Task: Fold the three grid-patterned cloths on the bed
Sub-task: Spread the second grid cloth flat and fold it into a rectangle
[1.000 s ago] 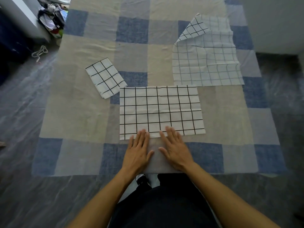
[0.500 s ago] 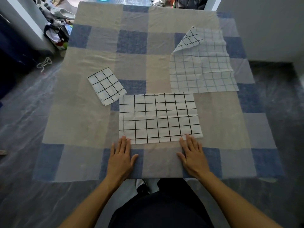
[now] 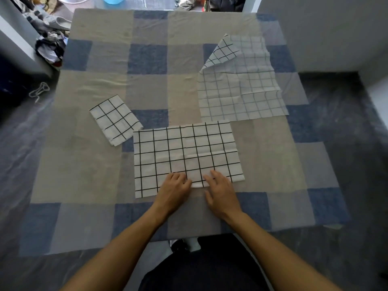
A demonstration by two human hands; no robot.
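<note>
Three grid-patterned cloths lie on the bed (image 3: 84, 164). One half-folded cloth (image 3: 186, 156) sits flat toward 6 o'clock. The left hand (image 3: 174, 190) curls its fingers onto that cloth's near edge, seemingly pinching it, while the right hand (image 3: 222, 194) rests just beside it with fingers nearly straight on the same edge. A small folded cloth (image 3: 115, 120) lies at its 10 o'clock, almost touching. A spread cloth (image 3: 241, 91) lies at 1 o'clock, one far corner turned over. Clothes (image 3: 50, 49) are heaped at 10 o'clock on the floor.
</note>
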